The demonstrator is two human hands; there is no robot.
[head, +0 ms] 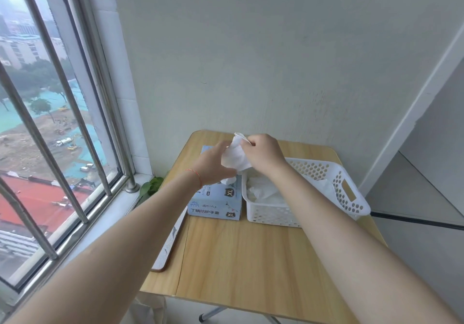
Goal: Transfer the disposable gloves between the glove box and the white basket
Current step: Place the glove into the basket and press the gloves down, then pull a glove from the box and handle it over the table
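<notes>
While both hands' fingers (247,142) pinch one white glove (236,159), it hides the glove box (218,203) opening.

1. This is a corner of a high-floor flat or dormitory room, a lived-in home space and not a workshop or lab.
2. A window (50,122) with metal bars (37,138) looks far down on a building site, parked vehicles and a red roof (32,198), so the room sits many storeys up.
3. The plain painted wall (251,60) is bare and slightly scuffed.
4. A small folding surface (251,261) with a light wood finish stands pushed into the corner, its metal leg (213,315) showing below.
5. Green leaves of a houseplant (150,188) sit by the tiled sill (110,213).
6. Household items lie on the surface: a box of disposable gloves (216,205) and a white plastic basket (334,188).
</notes>
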